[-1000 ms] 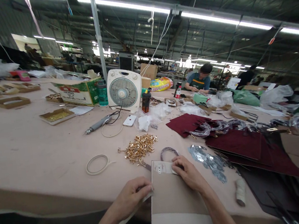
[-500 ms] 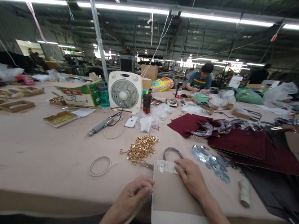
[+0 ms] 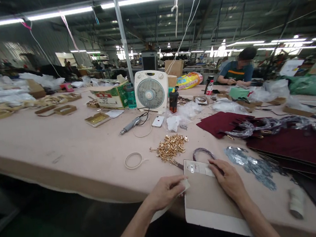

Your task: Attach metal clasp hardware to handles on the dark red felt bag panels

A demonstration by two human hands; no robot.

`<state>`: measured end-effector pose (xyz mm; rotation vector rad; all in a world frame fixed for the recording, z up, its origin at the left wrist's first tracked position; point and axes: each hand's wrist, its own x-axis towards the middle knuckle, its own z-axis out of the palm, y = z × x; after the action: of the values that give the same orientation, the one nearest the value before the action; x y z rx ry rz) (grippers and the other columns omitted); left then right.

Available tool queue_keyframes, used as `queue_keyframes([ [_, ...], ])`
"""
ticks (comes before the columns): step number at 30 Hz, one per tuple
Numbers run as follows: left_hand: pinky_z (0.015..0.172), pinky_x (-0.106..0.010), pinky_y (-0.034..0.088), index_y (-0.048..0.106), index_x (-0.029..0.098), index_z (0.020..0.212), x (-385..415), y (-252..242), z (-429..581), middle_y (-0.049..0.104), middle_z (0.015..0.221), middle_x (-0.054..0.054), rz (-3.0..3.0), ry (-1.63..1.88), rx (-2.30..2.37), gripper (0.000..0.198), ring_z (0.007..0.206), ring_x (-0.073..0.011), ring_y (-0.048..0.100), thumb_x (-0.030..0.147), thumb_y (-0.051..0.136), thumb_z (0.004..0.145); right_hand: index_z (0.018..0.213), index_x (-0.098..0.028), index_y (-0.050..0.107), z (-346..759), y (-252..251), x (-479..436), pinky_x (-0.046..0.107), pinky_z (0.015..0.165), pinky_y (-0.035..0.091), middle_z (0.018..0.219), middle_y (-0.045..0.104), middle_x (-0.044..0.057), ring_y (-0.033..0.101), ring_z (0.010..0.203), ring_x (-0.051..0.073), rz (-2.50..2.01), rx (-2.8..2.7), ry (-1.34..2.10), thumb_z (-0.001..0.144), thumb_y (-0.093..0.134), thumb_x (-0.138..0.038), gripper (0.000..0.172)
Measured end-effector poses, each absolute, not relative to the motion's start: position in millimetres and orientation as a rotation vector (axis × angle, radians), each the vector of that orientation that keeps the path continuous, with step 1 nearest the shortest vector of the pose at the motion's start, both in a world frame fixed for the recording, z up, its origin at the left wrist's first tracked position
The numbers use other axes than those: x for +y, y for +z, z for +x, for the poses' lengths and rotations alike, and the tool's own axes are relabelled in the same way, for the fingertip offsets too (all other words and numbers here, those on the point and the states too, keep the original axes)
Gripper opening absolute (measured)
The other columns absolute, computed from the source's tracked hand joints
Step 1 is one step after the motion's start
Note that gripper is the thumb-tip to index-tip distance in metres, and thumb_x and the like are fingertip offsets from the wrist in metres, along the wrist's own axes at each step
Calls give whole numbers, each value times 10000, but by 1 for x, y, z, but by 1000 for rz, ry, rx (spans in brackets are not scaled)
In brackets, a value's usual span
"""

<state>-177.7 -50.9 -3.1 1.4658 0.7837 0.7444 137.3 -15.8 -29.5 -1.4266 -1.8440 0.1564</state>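
A beige bag panel (image 3: 204, 195) with a pale lower border lies at the table's front edge, its lower part hanging over. Near its top sit small silver metal pieces (image 3: 192, 168), and a dark, plastic-wrapped handle (image 3: 203, 150) loops out beyond the top edge. My right hand (image 3: 230, 178) rests on the panel's upper right, fingers bent a little and thumb apart. At the left edge, my left hand (image 3: 167, 191) is closed in a pinch on a pale strip (image 3: 185, 184); a pale length shows below the hand as well.
Gold fittings (image 3: 171, 147) lie in a pile behind the panel, beside a coiled pale cord (image 3: 133, 160). Silver plates (image 3: 250, 165) and a roll (image 3: 296, 203) are on the right, near burgundy panels (image 3: 290, 144). A fan (image 3: 151, 92), screwdriver (image 3: 130, 125) and phone (image 3: 158, 121) stand farther back.
The view has turned left, so the scene appears farther right. My left hand has come up slightly along the panel's edge, and the pale strip's end now shows at its fingertips.
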Motion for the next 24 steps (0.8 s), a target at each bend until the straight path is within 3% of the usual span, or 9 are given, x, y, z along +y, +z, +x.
queue_keyframes([
  [3,787,-300,463,185,184,1669,-50,-4,-180,663,839,14,1476,712,771,950,769,-154,592,307,711,888,1226,-228,717,125,-16,-29,520,1094,485,1245,722,122,653,1187,308,-1384,-1750,142,1003,579,-491,372],
  [6,813,-311,457,77,180,1678,-48,-3,-182,684,883,4,1499,671,744,1014,803,-167,611,251,690,873,1168,-254,724,98,3,-49,446,999,550,1187,737,105,686,1118,283,-1272,-1837,288,1017,582,-422,267],
  [10,774,-285,440,163,203,1667,-49,-3,-184,659,845,37,1556,651,757,989,783,-162,587,135,639,803,1205,-271,719,52,20,-70,408,965,572,1165,743,98,697,1095,276,-1089,-2079,521,1019,590,-347,239],
  [15,773,-285,452,268,217,1638,-51,-3,-183,698,901,20,1619,706,769,926,808,-184,604,140,599,777,1165,-298,730,25,18,-72,406,950,560,1128,745,69,696,1030,261,-1121,-2256,534,1024,570,-286,214],
  [19,704,-271,435,384,197,1583,-50,-2,-183,674,800,33,1736,659,860,867,728,-184,585,129,586,742,1079,-292,742,27,18,-72,368,864,559,1013,745,57,705,931,249,-1203,-2268,537,1017,569,-283,183],
  [24,711,-250,462,613,186,1320,-48,-4,-184,723,815,12,1744,699,853,485,758,-174,636,189,592,836,1017,-276,739,29,18,-74,347,827,551,973,754,49,715,915,244,-1238,-2226,583,1020,557,-289,183],
])
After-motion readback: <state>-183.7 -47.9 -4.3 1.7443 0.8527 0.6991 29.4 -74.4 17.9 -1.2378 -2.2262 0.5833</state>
